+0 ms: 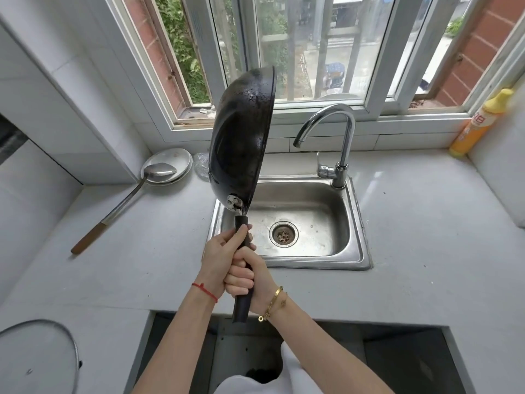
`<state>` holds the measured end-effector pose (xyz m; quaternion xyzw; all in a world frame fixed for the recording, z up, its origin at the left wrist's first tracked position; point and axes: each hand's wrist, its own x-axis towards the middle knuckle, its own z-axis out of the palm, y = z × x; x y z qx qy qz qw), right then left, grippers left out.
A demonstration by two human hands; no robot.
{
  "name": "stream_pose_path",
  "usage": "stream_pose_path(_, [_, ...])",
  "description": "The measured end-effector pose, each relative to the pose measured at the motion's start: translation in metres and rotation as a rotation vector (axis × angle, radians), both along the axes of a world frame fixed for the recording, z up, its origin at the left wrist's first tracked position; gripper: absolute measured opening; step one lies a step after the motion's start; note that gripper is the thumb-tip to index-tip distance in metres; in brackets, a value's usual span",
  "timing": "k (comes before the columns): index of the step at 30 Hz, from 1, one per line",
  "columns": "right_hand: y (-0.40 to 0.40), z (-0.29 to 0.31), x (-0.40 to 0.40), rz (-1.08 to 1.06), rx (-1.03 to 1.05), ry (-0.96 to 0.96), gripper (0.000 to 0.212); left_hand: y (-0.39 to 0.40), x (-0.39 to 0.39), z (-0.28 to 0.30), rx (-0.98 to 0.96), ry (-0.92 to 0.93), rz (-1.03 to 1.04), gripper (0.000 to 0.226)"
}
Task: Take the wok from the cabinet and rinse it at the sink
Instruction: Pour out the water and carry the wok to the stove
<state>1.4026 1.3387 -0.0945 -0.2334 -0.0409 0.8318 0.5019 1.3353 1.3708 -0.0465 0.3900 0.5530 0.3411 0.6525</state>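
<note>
Head view: both hands, left hand [220, 251] above right hand [250, 275], wrap the handle of the wok [241, 135], upright at frame centre; best lowered rightward, bowl-up, under the faucet [329, 137] over the sink [355, 223].

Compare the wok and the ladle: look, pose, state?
The wok is black, tipped on edge above the sink; the ladle is silver, lying flat on the counter, bowl resting on a plate. Left hand and right hand grip the wok's handle; nothing holds the ladle. Both have long handles.
</note>
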Motion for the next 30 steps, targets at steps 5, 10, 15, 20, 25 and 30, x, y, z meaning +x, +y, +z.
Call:
stream_pose_path(5, [0.001,0.011,0.002,-0.017,-0.016,-0.035,0.070,0.002,0.001,0.004,0.057,0.000,-0.037,0.031])
stream_pose_path(10, [0.003,0.015,0.002,0.012,0.001,-0.004,0.061,0.004,0.000,0.011,0.112,-0.006,-0.051,0.030])
stream_pose_path(15, [0.002,0.028,0.003,-0.012,-0.027,-0.019,0.070,0.006,-0.002,0.014,0.172,-0.044,-0.066,0.035])
stream_pose_path(20, [0.004,0.027,0.005,0.008,-0.025,-0.059,0.066,0.008,-0.001,0.012,0.190,-0.052,-0.065,0.033])
stream_pose_path(25, [0.005,0.027,0.006,0.028,-0.036,-0.049,0.065,0.010,-0.001,0.008,0.194,-0.048,-0.053,0.032])
stream_pose_path(30, [0.004,0.030,0.009,0.014,-0.053,-0.093,0.065,0.010,-0.001,0.006,0.185,-0.064,-0.053,0.034])
